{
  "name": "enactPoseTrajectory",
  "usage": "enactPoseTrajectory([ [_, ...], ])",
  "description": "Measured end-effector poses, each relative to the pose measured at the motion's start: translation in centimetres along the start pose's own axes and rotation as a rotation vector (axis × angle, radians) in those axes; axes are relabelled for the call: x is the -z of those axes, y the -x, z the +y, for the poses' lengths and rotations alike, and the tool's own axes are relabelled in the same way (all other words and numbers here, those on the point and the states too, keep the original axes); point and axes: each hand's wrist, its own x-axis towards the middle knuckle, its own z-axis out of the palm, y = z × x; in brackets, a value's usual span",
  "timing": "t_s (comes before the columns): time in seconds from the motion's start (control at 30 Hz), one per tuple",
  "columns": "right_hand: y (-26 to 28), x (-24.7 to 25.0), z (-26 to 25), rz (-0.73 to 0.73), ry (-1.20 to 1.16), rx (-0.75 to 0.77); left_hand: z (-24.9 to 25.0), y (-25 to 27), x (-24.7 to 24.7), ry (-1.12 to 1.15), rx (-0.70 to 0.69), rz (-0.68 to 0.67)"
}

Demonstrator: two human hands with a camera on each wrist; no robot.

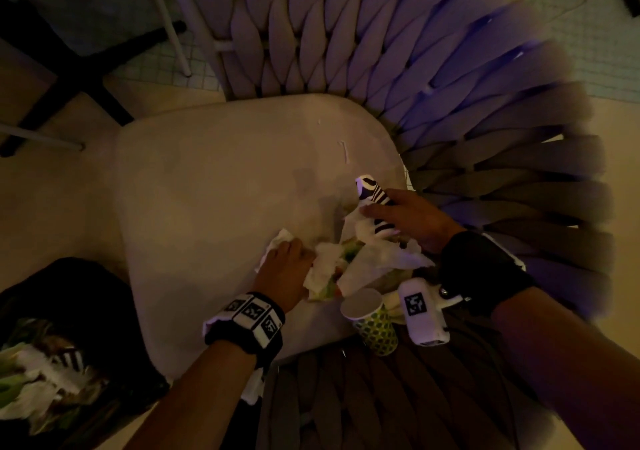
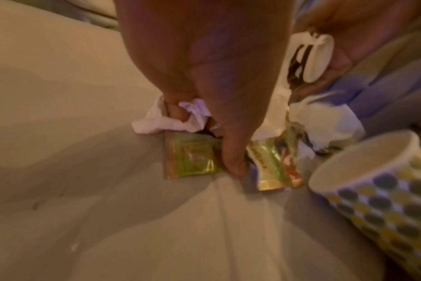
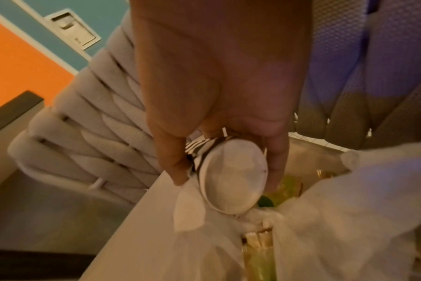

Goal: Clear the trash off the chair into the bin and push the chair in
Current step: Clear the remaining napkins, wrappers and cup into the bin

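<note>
A pile of white napkins (image 1: 363, 259) and green-gold wrappers (image 2: 190, 157) lies on the beige chair seat (image 1: 214, 189). My left hand (image 1: 284, 269) grips a crumpled napkin (image 2: 192, 112) and a wrapper at the pile's left side. My right hand (image 1: 405, 217) holds a zebra-striped paper cup (image 1: 375, 203) on its side, bottom (image 3: 233, 176) toward the wrist, with a napkin pinched against it. A dotted yellow-green paper cup (image 1: 372, 323) lies tipped near the seat's front edge. The black bin (image 1: 69, 345) stands at lower left, with napkins and a striped cup inside.
The chair's woven rope back (image 1: 450, 85) curves round the right and far sides. A black table base (image 1: 69, 68) and thin white legs (image 1: 166, 16) stand on the floor at upper left. Small paper scraps (image 1: 343, 151) lie on the seat's far part.
</note>
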Motion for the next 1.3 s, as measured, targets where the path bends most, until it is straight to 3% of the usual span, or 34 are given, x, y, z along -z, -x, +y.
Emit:
enactPoseTrajectory([
  [0.13, 0.0, 0.0, 0.1, -0.018, -0.08, -0.008, -0.6, 0.1, 0.8, 0.185, 0.11, -0.02],
  [0.3, 0.4, -0.7, -0.4, -0.029, -0.234, 0.04, -3.2, 0.5, 1.7, 0.457, 0.206, 0.111],
  [0.53, 0.8, -2.2, -1.7, -0.233, -0.513, 0.087, -6.7, 3.3, 4.5, 0.934, 0.371, 0.392],
  [0.7, 2.2, -4.6, -4.5, -0.321, -0.558, 0.13, -7.6, 6.1, 6.0, 1.412, 0.326, 0.507],
  [0.83, 3.1, -7.6, -6.1, -0.368, -0.549, 0.126, -9.0, 8.5, 5.9, 1.606, 0.304, 0.566],
  [1.0, 4.1, -14.5, -7.3, -0.472, -0.439, 0.05, -12.2, 12.2, 3.7, 1.605, 0.537, 0.659],
  [1.07, 4.5, -18.3, -7.3, -0.533, -0.407, 0.012, -13.3, 14.3, 3.4, 1.633, 0.529, 0.644],
  [1.2, 5.0, -28.5, -6.1, -0.654, -0.222, -0.047, -16.8, 21.1, 1.0, 1.656, 0.545, 0.699],
  [1.3, 5.3, -37.7, -4.2, -0.729, -0.068, -0.089, -20.7, 27.2, -3.5, 1.638, 0.705, 0.782],
])
